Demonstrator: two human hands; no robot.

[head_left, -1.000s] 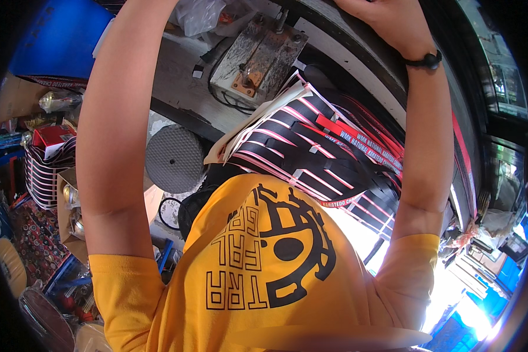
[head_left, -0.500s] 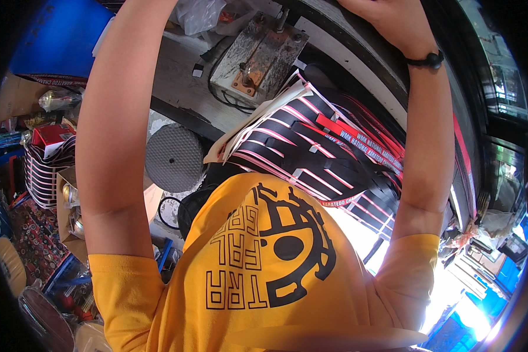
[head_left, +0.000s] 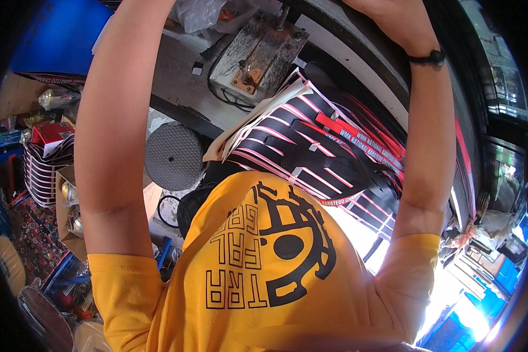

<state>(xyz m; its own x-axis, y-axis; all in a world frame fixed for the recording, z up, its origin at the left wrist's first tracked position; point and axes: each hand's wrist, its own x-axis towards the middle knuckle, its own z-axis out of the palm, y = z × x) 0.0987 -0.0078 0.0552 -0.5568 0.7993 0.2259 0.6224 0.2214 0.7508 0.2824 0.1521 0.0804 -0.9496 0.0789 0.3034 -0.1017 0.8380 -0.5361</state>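
Observation:
My two bare forearms reach up past the top edge of the view; my left hand lies outside it. My right hand (head_left: 396, 20), with a black band at the wrist, is at the top near a dark curved rail (head_left: 340, 41), its fingers cut off by the edge. Between my arms are a worn metal device (head_left: 255, 56) on a grey ledge (head_left: 182, 82), a dark round disc (head_left: 170, 152), and a pile of black sheets with white-and-pink stripes (head_left: 293, 158) with red printed straps (head_left: 358, 141) on it.
At the left are a blue panel (head_left: 53, 38), a red box (head_left: 50, 135), a cardboard box (head_left: 67, 229) and assorted bagged items (head_left: 58, 100). A plastic bag (head_left: 196, 14) sits at the top. Along the right are a glazed frame (head_left: 498, 70) and bright blue objects (head_left: 463, 317).
My right hand has shifted very slightly right and up. The piled sheets, device and disc show no real movement.

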